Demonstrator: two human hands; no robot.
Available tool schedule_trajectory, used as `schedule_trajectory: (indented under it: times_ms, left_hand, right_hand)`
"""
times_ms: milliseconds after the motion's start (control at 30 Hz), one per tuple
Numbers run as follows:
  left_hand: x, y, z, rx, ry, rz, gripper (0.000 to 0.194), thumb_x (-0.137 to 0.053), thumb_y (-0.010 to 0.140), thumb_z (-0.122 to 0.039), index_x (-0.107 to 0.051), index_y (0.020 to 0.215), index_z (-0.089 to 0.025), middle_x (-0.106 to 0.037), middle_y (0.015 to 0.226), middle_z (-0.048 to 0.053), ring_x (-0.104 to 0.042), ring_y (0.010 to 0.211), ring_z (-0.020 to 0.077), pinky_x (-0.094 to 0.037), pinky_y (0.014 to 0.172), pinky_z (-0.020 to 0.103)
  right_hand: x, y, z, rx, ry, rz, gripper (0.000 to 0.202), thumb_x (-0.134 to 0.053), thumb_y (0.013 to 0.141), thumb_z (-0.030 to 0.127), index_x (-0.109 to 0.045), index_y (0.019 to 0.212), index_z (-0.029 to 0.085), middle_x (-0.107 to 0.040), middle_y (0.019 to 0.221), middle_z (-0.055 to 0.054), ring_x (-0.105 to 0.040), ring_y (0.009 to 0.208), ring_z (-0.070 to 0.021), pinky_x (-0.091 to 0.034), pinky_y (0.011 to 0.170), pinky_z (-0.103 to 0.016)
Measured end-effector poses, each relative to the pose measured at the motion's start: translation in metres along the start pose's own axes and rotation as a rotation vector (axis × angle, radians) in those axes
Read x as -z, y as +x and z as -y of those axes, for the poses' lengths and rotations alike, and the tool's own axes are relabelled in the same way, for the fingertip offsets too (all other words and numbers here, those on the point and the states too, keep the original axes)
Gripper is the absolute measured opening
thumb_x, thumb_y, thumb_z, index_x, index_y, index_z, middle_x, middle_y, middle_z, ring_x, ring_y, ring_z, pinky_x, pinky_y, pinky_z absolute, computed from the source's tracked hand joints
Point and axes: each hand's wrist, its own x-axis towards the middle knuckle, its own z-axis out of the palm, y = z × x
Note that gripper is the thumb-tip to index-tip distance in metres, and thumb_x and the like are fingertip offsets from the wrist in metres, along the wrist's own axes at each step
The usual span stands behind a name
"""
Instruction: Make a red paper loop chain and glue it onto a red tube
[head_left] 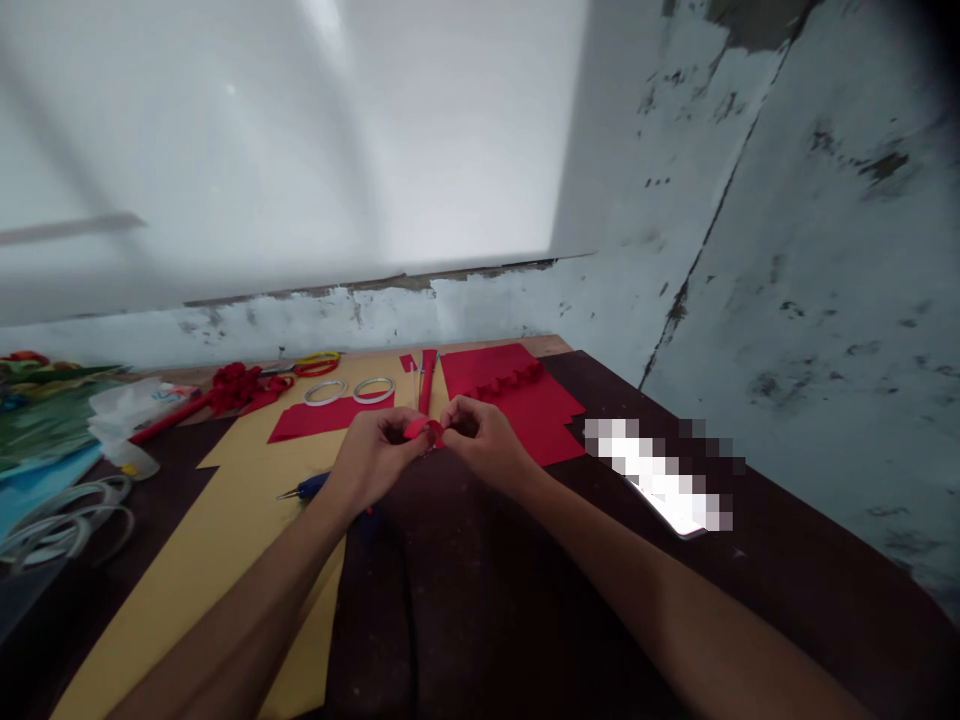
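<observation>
Between my two hands, above the dark table, is a small curled piece of red paper (424, 428). My left hand (379, 450) pinches it from the left, thumb pressed against the fingers. On its right edge my right hand (480, 440) closes with bent fingertips. Just beyond the hands lies a red paper roll (427, 380) with thin sticks beside it. Red paper sheets (555, 430) spread behind my right hand, with a row of small red folded pieces (504, 382) on top. Under my left forearm a blue-handled tool with a metal tip (311, 487) is partly hidden.
Two tape rolls (373, 390) rest on red paper over tan sheets (247, 520). Yellow-handled scissors (316, 364), a red flower bundle (238, 388), a white plastic bag (139, 410) and coiled strips (56, 530) occupy the left. A bright, blurred-out phone-like object (660, 480) lies right. Walls border the table.
</observation>
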Motion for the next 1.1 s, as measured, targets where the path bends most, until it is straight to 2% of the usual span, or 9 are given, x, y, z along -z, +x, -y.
schedule_trajectory:
  times_ms: [233,433,633,800,967,1100]
  left_hand:
    - [-0.0029,-0.0002,-0.0015,-0.037,-0.035,-0.049,0.017,-0.072,0.072,-0.031,-0.070,0.073,-0.014,-0.064,0.068,0.000,-0.055,0.066,0.0133,-0.040,0.060,0.022]
    - [-0.0007,0.0009,0.0021,-0.033,-0.051,0.004,0.015,-0.073,0.072,-0.029,-0.068,0.072,-0.014,-0.064,0.067,-0.001,-0.055,0.064,0.0128,-0.039,0.059,0.021]
    - [-0.0044,0.0011,0.0073,-0.034,-0.134,-0.035,0.016,-0.075,0.071,-0.029,-0.068,0.072,-0.015,-0.066,0.067,-0.001,-0.057,0.063,0.0129,-0.040,0.058,0.021]
    - [-0.0065,0.0015,0.0055,-0.006,-0.147,0.014,0.015,-0.075,0.070,-0.027,-0.067,0.069,-0.015,-0.066,0.064,-0.001,-0.056,0.060,0.0123,-0.039,0.056,0.021]
    - [-0.0063,0.0025,0.0029,-0.048,-0.134,-0.066,0.014,-0.076,0.068,-0.026,-0.069,0.074,-0.015,-0.069,0.070,0.001,-0.061,0.066,0.0145,-0.044,0.064,0.023]
    - [-0.0070,0.0031,0.0063,-0.033,-0.100,-0.043,0.012,-0.073,0.070,-0.026,-0.068,0.074,-0.015,-0.067,0.067,0.000,-0.059,0.063,0.0130,-0.042,0.059,0.022]
  right_hand:
    - [-0.0012,0.0002,0.0036,0.004,0.030,-0.010,0.004,-0.058,0.069,0.019,-0.055,0.072,0.020,-0.053,0.067,0.003,-0.049,0.062,-0.0122,-0.038,0.059,-0.024]
    - [-0.0013,-0.0002,0.0038,0.001,0.037,-0.007,0.005,-0.059,0.070,0.020,-0.055,0.073,0.019,-0.054,0.066,0.003,-0.049,0.062,-0.0124,-0.039,0.059,-0.024]
    - [-0.0010,0.0014,-0.0005,0.010,0.055,0.002,0.004,-0.057,0.069,0.019,-0.055,0.073,0.019,-0.054,0.067,0.003,-0.050,0.063,-0.0124,-0.039,0.059,-0.024]
    - [-0.0017,0.0025,-0.0039,-0.015,0.049,-0.009,0.005,-0.057,0.069,0.020,-0.054,0.073,0.020,-0.055,0.066,0.003,-0.051,0.062,-0.0126,-0.038,0.058,-0.024]
    - [-0.0006,0.0039,-0.0033,-0.064,0.092,0.012,0.004,-0.055,0.066,0.020,-0.052,0.070,0.020,-0.056,0.062,0.004,-0.051,0.060,-0.0129,-0.040,0.060,-0.025]
    - [-0.0001,0.0042,-0.0039,-0.051,0.118,0.013,0.008,-0.054,0.065,0.019,-0.051,0.073,0.021,-0.054,0.061,0.005,-0.049,0.058,-0.0121,-0.037,0.057,-0.024]
